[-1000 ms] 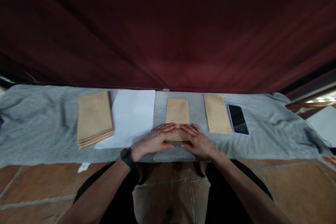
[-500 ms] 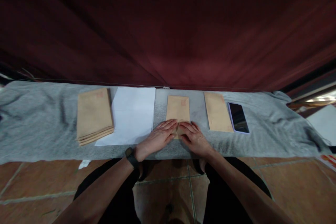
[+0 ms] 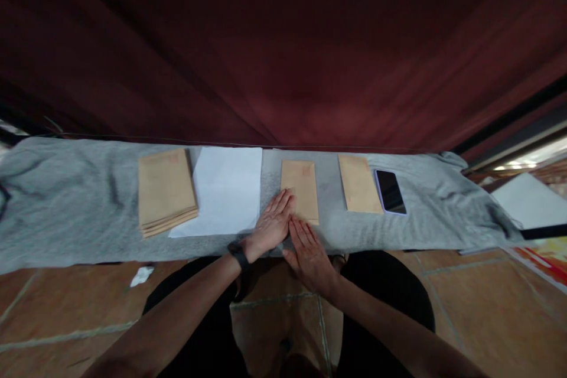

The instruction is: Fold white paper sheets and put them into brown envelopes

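on grey cloth (image 3: 434,207), left fingers (image 3: 280,203) and right fingers (image 3: 302,233) touch an envelope (image 3: 305,189).

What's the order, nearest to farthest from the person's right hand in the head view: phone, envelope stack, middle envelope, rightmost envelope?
Nearest the right hand first:
1. Middle envelope, directly ahead of it.
2. Rightmost envelope, ahead and to the right.
3. Phone, right of that envelope.
4. Envelope stack, far to the left.

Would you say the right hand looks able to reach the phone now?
Probably yes: the right hand seems empty, and the flat envelope beside the phone would hardly block it.
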Motion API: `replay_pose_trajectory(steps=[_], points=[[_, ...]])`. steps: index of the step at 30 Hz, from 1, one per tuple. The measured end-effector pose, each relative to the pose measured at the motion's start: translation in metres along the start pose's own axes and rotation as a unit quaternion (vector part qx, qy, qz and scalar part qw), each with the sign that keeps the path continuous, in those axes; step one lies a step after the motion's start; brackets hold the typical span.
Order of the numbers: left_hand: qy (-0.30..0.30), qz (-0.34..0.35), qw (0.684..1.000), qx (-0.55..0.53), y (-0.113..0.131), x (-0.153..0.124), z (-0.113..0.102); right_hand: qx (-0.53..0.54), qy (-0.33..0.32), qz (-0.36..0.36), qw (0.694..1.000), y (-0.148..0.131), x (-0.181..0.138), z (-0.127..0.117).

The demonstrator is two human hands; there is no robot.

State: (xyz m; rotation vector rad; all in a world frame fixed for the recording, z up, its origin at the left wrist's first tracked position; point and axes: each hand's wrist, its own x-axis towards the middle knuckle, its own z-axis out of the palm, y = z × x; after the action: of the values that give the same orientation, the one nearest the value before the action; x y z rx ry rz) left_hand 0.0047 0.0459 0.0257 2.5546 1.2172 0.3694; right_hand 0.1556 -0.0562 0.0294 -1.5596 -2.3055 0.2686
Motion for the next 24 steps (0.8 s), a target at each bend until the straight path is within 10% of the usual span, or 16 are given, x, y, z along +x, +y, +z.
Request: replay_pose_trajectory(steps=[24], points=[[0.013,0.031,0.998,0.060,0.030,-0.062,0.002,-0.033,0.024,0.030,0.999,0.015,-0.010,0.007]])
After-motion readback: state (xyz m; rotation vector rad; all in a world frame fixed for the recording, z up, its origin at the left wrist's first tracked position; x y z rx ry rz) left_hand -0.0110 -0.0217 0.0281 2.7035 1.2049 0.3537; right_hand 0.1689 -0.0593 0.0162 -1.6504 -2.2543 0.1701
